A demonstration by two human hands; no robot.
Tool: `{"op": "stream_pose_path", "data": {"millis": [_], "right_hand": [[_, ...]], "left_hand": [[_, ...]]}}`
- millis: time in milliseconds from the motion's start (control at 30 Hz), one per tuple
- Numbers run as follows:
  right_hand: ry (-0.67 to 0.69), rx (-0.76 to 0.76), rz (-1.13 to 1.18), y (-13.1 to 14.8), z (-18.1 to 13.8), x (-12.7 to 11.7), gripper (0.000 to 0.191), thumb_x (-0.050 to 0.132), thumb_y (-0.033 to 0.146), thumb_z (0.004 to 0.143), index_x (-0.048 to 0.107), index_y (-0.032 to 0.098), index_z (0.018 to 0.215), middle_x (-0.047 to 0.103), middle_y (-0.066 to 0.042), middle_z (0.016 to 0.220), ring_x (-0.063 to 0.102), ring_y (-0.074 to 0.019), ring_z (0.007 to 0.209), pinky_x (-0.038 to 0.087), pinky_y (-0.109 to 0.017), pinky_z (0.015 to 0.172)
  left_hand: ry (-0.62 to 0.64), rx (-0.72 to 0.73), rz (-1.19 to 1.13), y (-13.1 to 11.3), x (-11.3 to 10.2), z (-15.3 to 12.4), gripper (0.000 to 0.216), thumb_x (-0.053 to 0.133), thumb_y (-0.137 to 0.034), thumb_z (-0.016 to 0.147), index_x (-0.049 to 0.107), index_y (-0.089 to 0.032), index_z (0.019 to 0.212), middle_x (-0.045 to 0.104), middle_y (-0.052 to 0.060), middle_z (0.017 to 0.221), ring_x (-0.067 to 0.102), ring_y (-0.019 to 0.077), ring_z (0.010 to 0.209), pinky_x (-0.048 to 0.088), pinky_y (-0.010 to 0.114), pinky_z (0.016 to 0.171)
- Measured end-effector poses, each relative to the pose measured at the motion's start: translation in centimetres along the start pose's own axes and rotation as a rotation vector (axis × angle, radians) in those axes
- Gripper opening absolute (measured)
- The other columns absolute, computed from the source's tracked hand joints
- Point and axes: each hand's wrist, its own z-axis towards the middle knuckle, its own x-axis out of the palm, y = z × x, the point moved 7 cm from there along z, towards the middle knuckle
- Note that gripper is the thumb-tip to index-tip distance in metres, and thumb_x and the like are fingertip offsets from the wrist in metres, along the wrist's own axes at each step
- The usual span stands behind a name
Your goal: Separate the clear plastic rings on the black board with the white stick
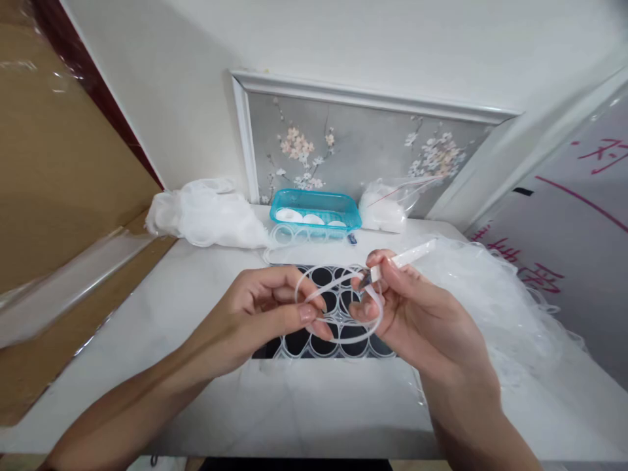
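Observation:
Thin white plastic rings are held up in front of me, pinched between the thumb and fingers of my left hand. My right hand grips a small knife with a flat white handle; its short metal blade is at the upper right edge of the rings. The right fingers curl close behind the rings, and I cannot tell whether they also grip them. Below both hands lies a clear plastic sheet with rows of round shapes, over a black surface.
A blue plastic tray with white round pieces stands at the back. Left of it is a bundled white bag, right of it a clear bag of white pieces. A large heap of translucent rings covers the table's right side.

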Motion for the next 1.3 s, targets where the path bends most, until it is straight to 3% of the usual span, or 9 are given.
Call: {"op": "stream_pose_path", "data": {"millis": [367, 800, 933, 1100, 1300], "right_hand": [[-0.003, 0.045, 0.127, -0.7, -0.3, 0.6, 0.011, 0.078, 0.031, 0.082, 0.073, 0.023, 0.087, 0.078, -0.001, 0.084, 0.071, -0.0083, 0.06, 0.056, -0.016, 0.063], [0.045, 0.078, 0.168, -1.4, -0.2, 0.6, 0.007, 0.074, 0.03, 0.087, 0.075, 0.024, 0.09, 0.078, 0.001, 0.085, 0.073, -0.0063, 0.065, 0.055, -0.012, 0.066], [0.043, 0.078, 0.157, -1.5, -0.1, 0.5, 0.007, 0.073, 0.03, 0.087, 0.074, 0.024, 0.09, 0.078, 0.002, 0.084, 0.072, -0.0056, 0.064, 0.054, -0.012, 0.065], [0.015, 0.081, 0.136, -1.7, -0.2, 0.3, 0.009, 0.075, 0.032, 0.086, 0.073, 0.025, 0.09, 0.076, 0.003, 0.081, 0.069, -0.006, 0.062, 0.054, -0.015, 0.063], [-0.023, 0.079, 0.127, -1.6, -0.1, 0.1, 0.009, 0.077, 0.031, 0.084, 0.073, 0.025, 0.088, 0.075, 0.002, 0.08, 0.068, -0.0078, 0.06, 0.055, -0.018, 0.062]], "left_hand": [[0.032, -0.017, -0.099, 0.1, 0.2, -0.5, 0.006, 0.07, -0.026, 0.09, 0.07, -0.021, 0.093, 0.077, -0.001, 0.078, 0.073, 0.0126, 0.073, 0.054, 0.02, 0.069], [-0.042, -0.011, -0.084, -1.5, 0.7, -2.0, 0.012, 0.072, -0.032, 0.087, 0.069, -0.022, 0.091, 0.077, -0.001, 0.076, 0.07, 0.0127, 0.07, 0.052, 0.021, 0.069], [-0.122, -0.054, -0.075, -1.6, 0.6, -2.4, 0.009, 0.072, -0.029, 0.086, 0.067, -0.021, 0.088, 0.077, -0.001, 0.075, 0.069, 0.0131, 0.071, 0.051, 0.022, 0.07], [-0.062, -0.027, -0.067, -1.8, 0.8, -2.3, 0.014, 0.073, -0.033, 0.086, 0.067, -0.021, 0.089, 0.078, 0.0, 0.077, 0.07, 0.0134, 0.072, 0.05, 0.021, 0.068], [-0.093, -0.042, -0.08, -1.6, 0.5, -2.4, 0.011, 0.073, -0.031, 0.086, 0.068, -0.022, 0.09, 0.078, -0.001, 0.077, 0.07, 0.0115, 0.072, 0.051, 0.019, 0.07]]}}
